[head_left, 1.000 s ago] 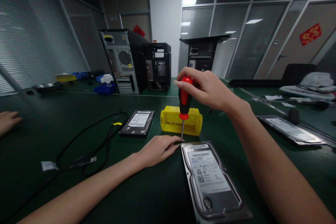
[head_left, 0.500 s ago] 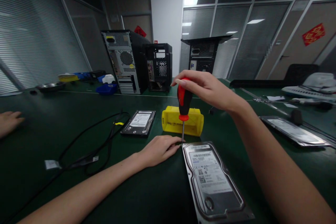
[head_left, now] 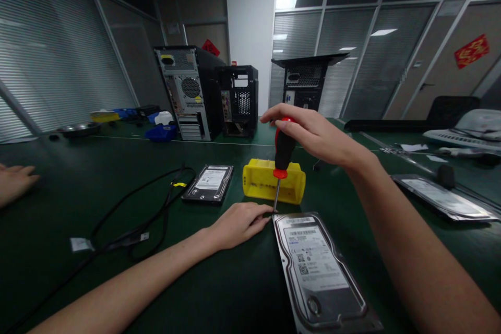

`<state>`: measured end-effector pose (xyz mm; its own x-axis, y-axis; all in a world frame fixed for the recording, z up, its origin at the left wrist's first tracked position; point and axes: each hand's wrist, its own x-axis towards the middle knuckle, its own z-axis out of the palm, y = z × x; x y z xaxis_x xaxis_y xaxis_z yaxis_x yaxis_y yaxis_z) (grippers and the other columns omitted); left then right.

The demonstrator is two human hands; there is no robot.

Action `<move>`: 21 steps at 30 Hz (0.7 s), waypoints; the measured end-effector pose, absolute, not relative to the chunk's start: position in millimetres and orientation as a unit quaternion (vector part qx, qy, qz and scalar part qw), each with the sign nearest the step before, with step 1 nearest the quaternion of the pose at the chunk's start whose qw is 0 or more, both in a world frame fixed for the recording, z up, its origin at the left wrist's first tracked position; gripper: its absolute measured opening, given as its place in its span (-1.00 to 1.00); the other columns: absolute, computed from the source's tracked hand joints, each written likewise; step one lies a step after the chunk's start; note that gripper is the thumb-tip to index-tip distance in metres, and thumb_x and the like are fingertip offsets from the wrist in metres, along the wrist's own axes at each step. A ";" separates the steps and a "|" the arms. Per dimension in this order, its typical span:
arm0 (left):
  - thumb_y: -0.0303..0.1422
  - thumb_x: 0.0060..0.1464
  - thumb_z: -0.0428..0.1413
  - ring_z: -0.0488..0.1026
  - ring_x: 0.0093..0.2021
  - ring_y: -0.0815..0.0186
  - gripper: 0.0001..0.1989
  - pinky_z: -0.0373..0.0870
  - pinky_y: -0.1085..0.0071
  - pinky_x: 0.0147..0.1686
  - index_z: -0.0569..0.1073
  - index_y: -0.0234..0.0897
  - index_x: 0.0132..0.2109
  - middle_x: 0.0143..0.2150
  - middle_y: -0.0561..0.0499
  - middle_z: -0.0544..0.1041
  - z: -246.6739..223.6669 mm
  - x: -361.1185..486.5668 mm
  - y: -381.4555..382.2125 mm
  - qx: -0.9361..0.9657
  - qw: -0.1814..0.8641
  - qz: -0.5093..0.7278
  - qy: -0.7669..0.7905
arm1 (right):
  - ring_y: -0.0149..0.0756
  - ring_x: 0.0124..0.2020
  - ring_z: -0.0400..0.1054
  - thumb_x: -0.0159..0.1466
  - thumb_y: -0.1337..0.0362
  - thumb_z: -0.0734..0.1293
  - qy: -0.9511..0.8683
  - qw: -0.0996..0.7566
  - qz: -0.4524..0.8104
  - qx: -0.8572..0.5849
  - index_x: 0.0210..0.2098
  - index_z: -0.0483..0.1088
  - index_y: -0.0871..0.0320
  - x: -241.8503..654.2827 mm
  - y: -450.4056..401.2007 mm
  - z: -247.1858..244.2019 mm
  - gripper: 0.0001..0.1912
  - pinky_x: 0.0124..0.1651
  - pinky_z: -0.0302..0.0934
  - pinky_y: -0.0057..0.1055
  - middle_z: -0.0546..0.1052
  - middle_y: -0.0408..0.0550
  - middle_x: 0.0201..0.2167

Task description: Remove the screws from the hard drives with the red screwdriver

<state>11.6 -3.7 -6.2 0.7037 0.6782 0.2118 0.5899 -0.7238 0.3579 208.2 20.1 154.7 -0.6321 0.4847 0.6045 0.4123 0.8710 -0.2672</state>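
A silver hard drive with a white label lies on the green table, close in front of me. My right hand is around the top of a red and black screwdriver, which leans slightly, its tip down at the drive's far left corner. At that same corner are the fingertips of my left hand, with thumb and fingers drawn together; whatever is between them is too small to make out. Just behind the corner, a yellow plastic bin rests on its side, its opening facing me.
A second hard drive and a black cable lie to the left, another drive at the right. Computer cases and a blue bin stand behind. Another person's hand rests at the left edge.
The screwdriver's handle has tilted to the right along with my right hand, while its tip stays at the drive's corner. My left hand keeps its place at that corner.
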 end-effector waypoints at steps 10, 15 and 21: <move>-0.38 0.26 -0.05 0.50 -0.10 0.22 -0.70 0.40 0.31 -0.08 0.39 -0.27 0.10 -0.07 -0.08 0.55 -7.1 12.2 -3.5 0.912 0.135 0.164 0.351 | -0.46 -0.40 0.27 0.32 0.15 0.20 -0.897 0.352 0.034 -0.265 -0.20 0.43 0.26 206.4 24.8 153.6 -0.70 -0.32 0.10 -0.51 0.45 -0.10 -0.39; -0.37 0.27 -0.05 0.51 -0.14 0.23 -0.70 0.41 0.31 -0.12 0.39 -0.27 0.09 -0.11 -0.06 0.56 -7.1 12.0 -3.3 0.912 0.132 0.167 0.351 | -0.47 -0.47 0.19 0.33 0.02 0.14 -0.892 0.339 -0.014 -0.300 -0.31 0.40 0.25 210.4 22.9 154.2 -0.58 -0.39 0.00 -0.49 0.37 -0.12 -0.49; -0.37 0.27 -0.06 0.50 -0.13 0.24 -0.70 0.41 0.31 -0.11 0.38 -0.27 0.09 -0.08 -0.07 0.55 -7.8 11.6 -3.4 0.913 0.130 0.168 0.349 | -0.39 -0.39 0.25 0.37 0.19 0.07 -0.897 0.311 -0.039 -0.311 -0.01 0.28 0.18 216.5 21.9 154.4 -0.68 -0.30 0.05 -0.42 0.42 -0.07 -0.32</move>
